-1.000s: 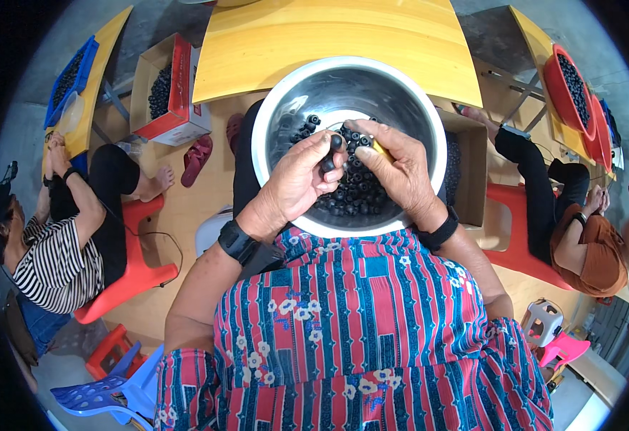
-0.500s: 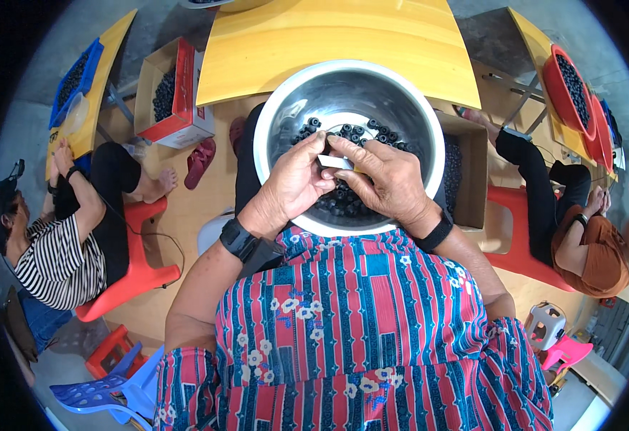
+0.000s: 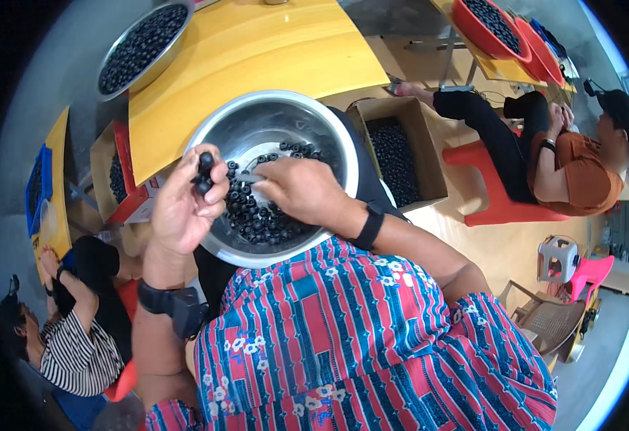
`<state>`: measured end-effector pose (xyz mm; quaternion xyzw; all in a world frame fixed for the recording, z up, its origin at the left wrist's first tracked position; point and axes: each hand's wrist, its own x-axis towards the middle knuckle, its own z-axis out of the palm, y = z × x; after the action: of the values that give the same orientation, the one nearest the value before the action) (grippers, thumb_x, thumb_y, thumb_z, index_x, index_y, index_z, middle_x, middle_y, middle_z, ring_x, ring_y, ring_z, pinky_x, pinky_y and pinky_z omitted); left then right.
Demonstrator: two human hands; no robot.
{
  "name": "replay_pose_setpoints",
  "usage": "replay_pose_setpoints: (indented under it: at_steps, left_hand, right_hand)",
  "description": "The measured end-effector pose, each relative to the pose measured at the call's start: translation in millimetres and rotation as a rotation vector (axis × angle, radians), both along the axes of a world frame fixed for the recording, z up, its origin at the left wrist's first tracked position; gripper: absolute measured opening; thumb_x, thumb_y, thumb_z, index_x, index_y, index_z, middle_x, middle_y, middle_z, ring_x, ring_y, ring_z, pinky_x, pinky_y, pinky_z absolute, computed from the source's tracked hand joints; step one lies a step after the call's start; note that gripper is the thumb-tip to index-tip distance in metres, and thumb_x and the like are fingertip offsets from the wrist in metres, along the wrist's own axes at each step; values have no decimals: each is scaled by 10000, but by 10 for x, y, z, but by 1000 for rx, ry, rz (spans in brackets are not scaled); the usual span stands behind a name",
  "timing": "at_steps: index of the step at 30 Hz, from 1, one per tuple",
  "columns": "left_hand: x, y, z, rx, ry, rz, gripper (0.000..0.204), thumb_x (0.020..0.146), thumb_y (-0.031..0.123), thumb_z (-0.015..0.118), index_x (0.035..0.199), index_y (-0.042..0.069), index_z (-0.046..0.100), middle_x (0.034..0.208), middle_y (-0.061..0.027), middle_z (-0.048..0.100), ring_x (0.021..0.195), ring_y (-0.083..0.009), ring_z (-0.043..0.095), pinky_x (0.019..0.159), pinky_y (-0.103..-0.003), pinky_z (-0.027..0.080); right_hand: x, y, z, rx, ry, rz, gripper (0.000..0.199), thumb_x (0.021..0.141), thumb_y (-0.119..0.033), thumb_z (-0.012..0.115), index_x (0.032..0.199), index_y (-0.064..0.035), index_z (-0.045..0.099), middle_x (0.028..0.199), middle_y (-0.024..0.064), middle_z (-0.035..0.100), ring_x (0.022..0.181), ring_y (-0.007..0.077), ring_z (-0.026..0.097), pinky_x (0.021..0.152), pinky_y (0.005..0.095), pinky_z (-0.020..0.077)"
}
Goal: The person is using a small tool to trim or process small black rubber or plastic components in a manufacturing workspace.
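Note:
My left hand (image 3: 189,205) is raised over the left rim of a steel basin (image 3: 348,154), its fingers curled around a few small round black parts (image 3: 204,184). Over the middle of the basin, my right hand (image 3: 306,190) is closed on a small flat-bladed tool (image 3: 247,177). Only the tool's pale grey blade shows, pointing toward my left hand; its handle is hidden in the fingers. Loose black parts (image 3: 261,226), small and ring-like with holes, lie in the basin below both hands.
A yellow table (image 3: 257,50) stands ahead, bearing a steel bowl (image 3: 178,39) of black pieces. A cardboard box (image 3: 433,179) of similar pieces sits right of the basin. One person (image 3: 573,165) sits at right, another (image 3: 77,337) at left.
My view has swung left-to-right, shifting the scene. My hands have parted: the left has lifted away leftward with black parts, while the right stays over the basin with the tool.

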<state>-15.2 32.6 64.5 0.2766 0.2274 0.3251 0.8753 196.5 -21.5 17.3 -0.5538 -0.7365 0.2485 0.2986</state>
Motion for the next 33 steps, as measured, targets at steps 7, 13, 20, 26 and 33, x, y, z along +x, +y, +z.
replay_pose_setpoints:
  at_steps: [7, 13, 20, 26, 33]
  left_hand:
    - [1077, 151, 448, 96, 183, -443, 233, 1014, 195, 500, 1155, 10, 513, 1000, -89, 540, 741, -93, 524, 506, -150, 402]
    - [2203, 24, 432, -105, 162, -290, 395, 1024, 312, 514, 1219, -29, 477, 1102, -162, 525, 980, -258, 575, 817, -346, 544]
    - [1794, 220, 620, 567, 350, -214, 503, 989, 326, 559, 1386, 26, 490, 1470, -138, 434, 1358, -292, 362, 1110, -455, 295]
    - [968, 227, 370, 613, 536, -83, 252, 1011, 163, 505, 1217, 38, 577, 1064, -52, 624, 887, -94, 583, 801, -229, 472]
    - [59, -184, -391, 574, 763, 273, 99, 1006, 147, 515, 1020, 70, 576, 832, 20, 521, 692, -41, 487, 572, -186, 394]
  right_hand:
    - [-36, 29, -331, 472, 23, -46, 208, 907, -285, 610, 918, -86, 668, 826, 114, 677, 742, 345, 687, 669, 453, 559]
    - [-13, 10, -803, 255, -89, 53, 385, 1029, -301, 425, 1342, -84, 482, 1303, 121, 555, 1240, 234, 504, 1045, 382, 414]
    - [-57, 34, 129, -168, -108, 67, 298, 892, -350, 627, 917, -57, 675, 912, 170, 680, 886, 383, 661, 752, 481, 529]
    - [-4, 2, -21, 18, -5, -5, 258, 877, -310, 639, 963, -72, 689, 847, 189, 669, 794, 379, 660, 696, 485, 526]
    - [-14, 60, -85, 35, 105, -274, 264, 901, -297, 606, 988, -65, 697, 931, 199, 689, 872, 378, 667, 788, 483, 523]
